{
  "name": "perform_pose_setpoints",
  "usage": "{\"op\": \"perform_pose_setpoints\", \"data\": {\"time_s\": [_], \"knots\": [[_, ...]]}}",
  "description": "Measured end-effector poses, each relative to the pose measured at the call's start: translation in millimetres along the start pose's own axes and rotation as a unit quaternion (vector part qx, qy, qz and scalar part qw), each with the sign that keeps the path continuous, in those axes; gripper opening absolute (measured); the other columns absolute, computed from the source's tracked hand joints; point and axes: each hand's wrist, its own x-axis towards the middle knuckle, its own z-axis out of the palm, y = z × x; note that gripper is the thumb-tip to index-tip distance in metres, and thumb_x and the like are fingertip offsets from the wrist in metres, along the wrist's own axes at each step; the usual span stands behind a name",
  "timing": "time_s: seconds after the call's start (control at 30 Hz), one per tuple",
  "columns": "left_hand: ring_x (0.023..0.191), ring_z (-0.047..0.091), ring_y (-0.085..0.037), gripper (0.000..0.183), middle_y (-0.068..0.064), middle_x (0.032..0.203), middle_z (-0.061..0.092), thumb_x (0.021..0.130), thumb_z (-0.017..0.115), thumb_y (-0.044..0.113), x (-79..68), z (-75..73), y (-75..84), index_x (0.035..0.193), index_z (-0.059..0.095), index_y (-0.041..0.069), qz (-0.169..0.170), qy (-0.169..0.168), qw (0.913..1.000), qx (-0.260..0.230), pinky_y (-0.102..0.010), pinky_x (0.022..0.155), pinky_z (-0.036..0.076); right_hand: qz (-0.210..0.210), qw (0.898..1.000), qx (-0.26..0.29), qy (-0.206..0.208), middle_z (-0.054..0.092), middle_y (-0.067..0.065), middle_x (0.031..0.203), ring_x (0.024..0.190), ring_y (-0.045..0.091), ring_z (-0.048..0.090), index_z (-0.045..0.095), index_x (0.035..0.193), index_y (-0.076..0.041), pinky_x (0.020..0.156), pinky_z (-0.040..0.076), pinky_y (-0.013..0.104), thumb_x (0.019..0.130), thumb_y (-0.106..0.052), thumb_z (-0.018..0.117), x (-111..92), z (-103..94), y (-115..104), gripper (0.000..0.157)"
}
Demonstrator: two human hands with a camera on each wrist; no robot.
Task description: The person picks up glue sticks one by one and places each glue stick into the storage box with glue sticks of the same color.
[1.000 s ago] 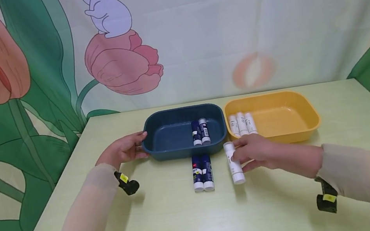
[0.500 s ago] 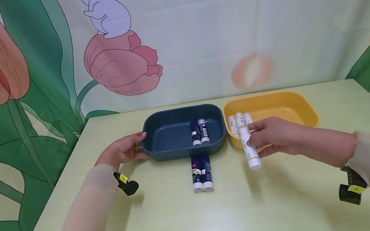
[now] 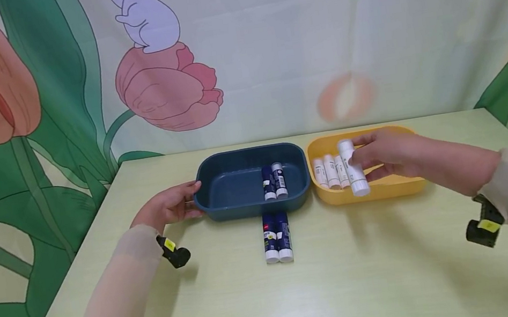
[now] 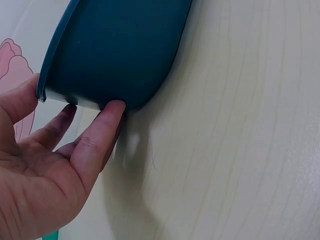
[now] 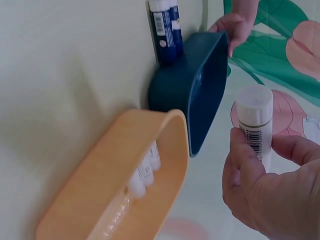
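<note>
My right hand point(image 3: 382, 154) pinches a white glue stick point(image 3: 353, 169) between thumb and fingers, over the yellow tray point(image 3: 414, 186). Its capped end points toward me in the head view. Three white glue sticks point(image 3: 331, 172) lie side by side inside that tray at its left end. The left hand point(image 3: 170, 205) holds the left end of the dark blue tray point(image 3: 237, 212); the left wrist view has one digit at the rim point(image 4: 44, 92) and the others against the outer wall. Two blue glue sticks point(image 3: 274, 181) lie in the blue tray's right part.
Two more blue glue sticks point(image 3: 277, 239) with white ends lie on the pale table point(image 3: 235, 302), just in front of the blue tray. Both trays stand side by side near the table's back edge. Behind hangs a printed curtain point(image 3: 268, 53) with flowers and a rabbit.
My right hand has carried the white glue stick from in front of the trays, rightward and back, over the yellow tray. The left hand and blue tray stay in place.
</note>
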Motion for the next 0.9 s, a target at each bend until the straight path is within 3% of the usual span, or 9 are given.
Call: {"op": "perform_pose_setpoints", "data": {"time_s": [0.5, 0.67, 0.9], "knots": [[0.100, 0.059, -0.014, 0.065, -0.003, 0.126, 0.051, 0.109, 0.045, 0.035, -0.4, 0.8, -2.8, 0.166, 0.017, 0.018, 0.000, -0.006, 1.0000, 0.001, -0.026, 0.083, 0.063, 0.006, 0.999, -0.014, 0.049, 0.044, 0.017, 0.142, 0.106, 0.018, 0.058, 0.022, 0.161, 0.002, 0.083, 0.063, 0.025, 0.106, -0.018, 0.052, 16.2, -31.5, -22.7, 0.066], [0.099, 0.059, -0.014, 0.065, -0.003, 0.126, 0.051, 0.109, 0.045, 0.036, -0.8, 0.4, -2.7, 0.165, 0.018, 0.018, 0.000, -0.004, 1.0000, 0.004, -0.026, 0.083, 0.063, 0.012, 0.997, -0.017, 0.070, 0.042, 0.019, 0.144, 0.118, 0.028, 0.054, 0.026, 0.160, 0.001, 0.088, 0.063, 0.029, 0.106, -0.020, 0.055, 24.7, -41.5, -27.5, 0.065], [0.098, 0.061, -0.014, 0.064, -0.006, 0.134, 0.047, 0.110, 0.044, 0.035, 2.3, -0.5, -1.6, 0.166, 0.018, 0.019, 0.003, -0.007, 1.0000, 0.003, -0.026, 0.084, 0.063, 0.021, 0.995, -0.008, 0.094, 0.044, 0.017, 0.141, 0.115, 0.025, 0.054, 0.026, 0.161, -0.002, 0.087, 0.063, 0.029, 0.105, -0.024, 0.057, 37.5, -57.3, -31.7, 0.067]]}}
